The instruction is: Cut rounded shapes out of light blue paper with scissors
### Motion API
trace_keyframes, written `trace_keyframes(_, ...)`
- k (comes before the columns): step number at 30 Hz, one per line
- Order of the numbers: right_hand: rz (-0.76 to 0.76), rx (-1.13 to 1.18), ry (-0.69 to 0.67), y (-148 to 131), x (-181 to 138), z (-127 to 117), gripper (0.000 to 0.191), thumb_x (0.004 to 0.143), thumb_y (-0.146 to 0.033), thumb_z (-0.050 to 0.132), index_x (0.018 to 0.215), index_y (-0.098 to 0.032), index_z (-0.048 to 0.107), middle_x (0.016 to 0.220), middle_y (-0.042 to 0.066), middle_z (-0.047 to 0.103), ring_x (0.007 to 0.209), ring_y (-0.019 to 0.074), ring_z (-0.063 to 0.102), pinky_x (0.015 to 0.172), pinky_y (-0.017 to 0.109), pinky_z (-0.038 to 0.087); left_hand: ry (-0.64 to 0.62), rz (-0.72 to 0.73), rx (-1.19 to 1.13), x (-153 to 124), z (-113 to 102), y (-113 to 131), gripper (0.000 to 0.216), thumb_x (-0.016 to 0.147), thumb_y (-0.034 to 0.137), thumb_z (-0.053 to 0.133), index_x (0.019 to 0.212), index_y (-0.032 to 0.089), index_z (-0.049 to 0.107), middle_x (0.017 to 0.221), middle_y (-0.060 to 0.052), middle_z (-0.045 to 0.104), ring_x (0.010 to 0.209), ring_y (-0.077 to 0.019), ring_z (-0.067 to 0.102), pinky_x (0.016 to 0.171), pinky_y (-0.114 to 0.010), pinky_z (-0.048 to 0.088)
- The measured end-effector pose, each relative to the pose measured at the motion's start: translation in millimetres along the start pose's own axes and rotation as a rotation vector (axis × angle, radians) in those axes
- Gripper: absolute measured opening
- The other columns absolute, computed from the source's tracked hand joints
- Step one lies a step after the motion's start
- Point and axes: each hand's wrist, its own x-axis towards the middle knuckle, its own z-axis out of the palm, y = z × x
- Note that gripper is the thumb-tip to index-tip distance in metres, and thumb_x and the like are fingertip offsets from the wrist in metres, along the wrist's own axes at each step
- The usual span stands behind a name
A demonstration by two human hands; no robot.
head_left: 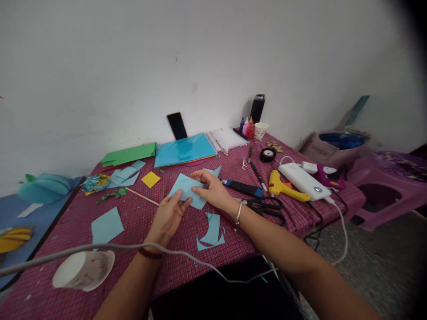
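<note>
A light blue paper square (185, 185) is held up above the table between both my hands. My left hand (169, 213) pinches its lower left edge with the thumb on top. On its right side, the thumb and fingers of my right hand (212, 190) close on the same paper. Below them lie cut blue paper scraps (212, 230) with curved edges. Black-handled scissors (265, 206) rest right of my right wrist, beside a dark blue utility knife (242, 187). To the left are another blue paper square (107, 226) and a yellow square (151, 179).
A white cable (187, 254) crosses low in front of my forearms. At right lie a yellow glue gun (283, 186), a white power bank (305, 180) and black tape (267, 154). A paper cup (96, 269) lies front left. Coloured sheets (183, 151) and a phone (177, 126) are at the back.
</note>
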Motion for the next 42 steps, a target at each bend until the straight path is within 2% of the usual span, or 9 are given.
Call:
trace_keyframes(8,0.039,0.058,-0.011,1.1,1.1,-0.7,0.04,0.075,-0.015,0.059,0.114,-0.019,0.051,0.072,-0.005,0.05,0.062,0.0106,0.048,0.056,0.022,0.038,-0.011,-0.006,0.048,-3.9,4.3,1.1,0.019,0.054,0.012,0.083,0.065,0.013,0.069,0.075,-0.003,0.073,0.071,-0.012,0.067,0.077,-0.027,0.057)
trace_keyframes(14,0.144,0.127,-0.019,2.3,2.6,-1.4,0.038,0.072,-0.016,0.061,0.109,-0.018,0.053,0.069,-0.005,0.051,0.058,0.0096,0.048,0.053,0.021,0.038,-0.016,0.032,0.138,-3.5,3.7,0.2,0.02,0.06,0.018,0.081,0.076,0.013,0.071,0.082,-0.004,0.074,0.076,-0.014,0.068,0.078,-0.03,0.056)
trace_keyframes(17,0.153,0.117,-0.029,3.8,3.6,-1.8,0.03,0.072,-0.016,0.062,0.102,-0.016,0.057,0.073,-0.003,0.056,0.063,0.0102,0.051,0.058,0.022,0.041,0.001,0.071,0.213,-4.2,3.8,-0.9,0.023,0.063,0.026,0.08,0.08,0.012,0.072,0.086,-0.007,0.074,0.078,-0.0171,0.068,0.078,-0.033,0.057)
trace_keyframes(20,0.17,0.127,-0.059,5.0,3.8,-2.4,0.018,0.074,-0.026,0.063,0.088,-0.015,0.059,0.076,0.0,0.059,0.065,0.0117,0.053,0.06,0.023,0.042,-0.015,0.085,0.288,-6.0,4.4,-1.8,0.027,0.064,0.029,0.079,0.084,0.011,0.072,0.087,-0.008,0.074,0.08,-0.019,0.068,0.076,-0.033,0.057)
trace_keyframes(25,0.155,0.023,-0.06,4.9,3.0,-3.2,0.023,0.076,-0.037,0.062,0.068,-0.016,0.054,0.064,-0.002,0.052,0.057,0.0105,0.044,0.051,0.022,0.035,-0.024,0.07,0.319,-7.2,4.5,-2.3,0.03,0.064,0.031,0.079,0.084,0.01,0.072,0.086,-0.009,0.074,0.078,-0.02,0.068,0.072,-0.032,0.057)
trace_keyframes(32,0.167,-0.025,-0.027,4.4,3.9,-3.2,0.022,0.075,-0.034,0.061,0.066,-0.017,0.05,0.063,-0.003,0.049,0.057,0.0094,0.041,0.05,0.02,0.032,-0.001,-0.001,0.126,-3.7,3.7,1.2,0.044,0.084,0.052,0.054,0.092,0.012,0.069,0.088,-0.01,0.074,0.079,-0.0188,0.069,0.069,-0.03,0.058)
trace_keyframes(35,0.168,-0.017,-0.014,4.2,3.9,-3.1,0.021,0.075,-0.033,0.061,0.065,-0.017,0.05,0.063,-0.003,0.049,0.057,0.0095,0.042,0.05,0.021,0.033,-0.024,-0.023,0.134,-4.7,5.5,2.2,0.036,0.079,0.046,0.063,0.09,0.013,0.069,0.087,-0.009,0.073,0.076,-0.0171,0.068,0.068,-0.029,0.057)
trace_keyframes(38,0.17,-0.009,-0.011,4.4,4.0,-3.1,0.021,0.075,-0.032,0.06,0.065,-0.017,0.049,0.062,-0.004,0.047,0.055,0.0094,0.04,0.049,0.021,0.032,-0.036,-0.014,0.237,-5.4,4.3,0.2,0.03,0.063,0.028,0.079,0.086,0.012,0.07,0.079,-0.006,0.072,0.069,-0.0144,0.065,0.064,-0.026,0.055)
trace_keyframes(42,0.187,0.012,0.017,6.2,4.2,-3.2,0.022,0.074,-0.034,0.061,0.065,-0.018,0.049,0.061,-0.004,0.045,0.055,0.0092,0.039,0.048,0.021,0.031,-0.034,0.024,0.465,-3.2,-3.1,-4.7,0.021,0.058,0.024,0.081,0.07,0.011,0.069,0.053,0.001,0.062,0.043,-0.0063,0.048,0.042,-0.018,0.037)
